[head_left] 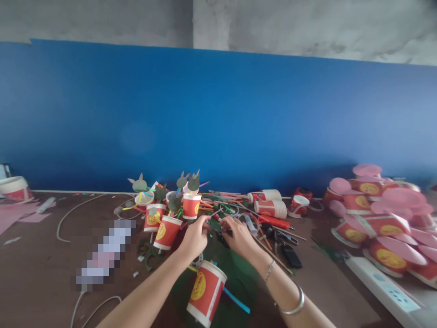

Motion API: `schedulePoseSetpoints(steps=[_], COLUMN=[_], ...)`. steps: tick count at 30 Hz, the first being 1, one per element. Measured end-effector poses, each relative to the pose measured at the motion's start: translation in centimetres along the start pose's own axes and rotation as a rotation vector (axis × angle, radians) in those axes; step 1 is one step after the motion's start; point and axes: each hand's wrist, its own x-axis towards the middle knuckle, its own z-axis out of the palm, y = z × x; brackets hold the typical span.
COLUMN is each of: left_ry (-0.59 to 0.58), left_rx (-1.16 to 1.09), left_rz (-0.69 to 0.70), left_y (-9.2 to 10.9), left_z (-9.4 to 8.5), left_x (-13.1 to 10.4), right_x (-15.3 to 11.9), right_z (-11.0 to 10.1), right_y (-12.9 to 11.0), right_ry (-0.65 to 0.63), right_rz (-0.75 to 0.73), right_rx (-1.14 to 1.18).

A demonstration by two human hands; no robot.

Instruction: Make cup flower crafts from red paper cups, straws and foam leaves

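Observation:
My left hand (197, 234) is in the middle of the table, its fingers curled together at the tips. Facing it, my right hand (241, 234) is bent inward with its fingers closed too. What either holds is too small to make out; a small red piece shows in the gap between them. Below my hands, a red and white paper cup (207, 291) lies tilted, with a blue strip (236, 299) sticking out at its side. Left of my left hand stand several cups, among them a tilted red cup (168, 232), with grey-green paper animal heads (175, 202).
Coloured sticks (221, 198) are heaped behind my hands. To the right lie stacked cups (271, 209), a red-handled tool (275, 222) and a black object (291, 255). Cups with pink paper discs (398, 203) pile up far right, behind a power strip (382, 289). A blue panel (218, 118) closes the back.

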Motion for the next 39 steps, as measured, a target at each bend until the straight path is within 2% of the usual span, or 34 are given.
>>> schedulePoseSetpoints(steps=[4, 10, 14, 18, 21, 26, 34, 39], left_ry=[-0.070, -0.157, -0.273, -0.416, -0.458, -0.562, -0.510, -0.496], left_rx=[0.008, -0.155, -0.191, -0.271, -0.230, -0.171, -0.164, -0.170], left_rz=[-0.035, -0.084, -0.156, -0.234, -0.302, -0.398, -0.376, -0.376], left_y=[0.3, 1.5, 1.5, 2.0, 2.4, 2.4, 2.0, 2.0], left_z=[0.2, -0.4, -1.0, -2.0, -2.8, -3.3, -3.2, -2.9], left_x=[-0.2, -0.4, -0.4, -0.5, -0.6, -0.7, -0.6, -0.4], right_x=[-0.4, -0.8, -1.0, -0.9, -0.8, -1.0, -0.7, -0.8], right_z=[0.6, 0.4, 0.4, 0.5, 0.4, 0.3, -0.8, -1.3], right_y=[-0.1, -0.1, -0.2, -0.2, -0.2, -0.3, -0.5, -0.9], right_ry=[-0.137, -0.223, -0.233, -0.240, -0.251, -0.245, -0.227, -0.254], right_rz=[-0.043, -0.089, -0.108, -0.057, -0.028, -0.074, -0.043, 0.046], right_rx=[-0.052, -0.050, -0.116, -0.160, -0.152, -0.096, -0.160, -0.271])
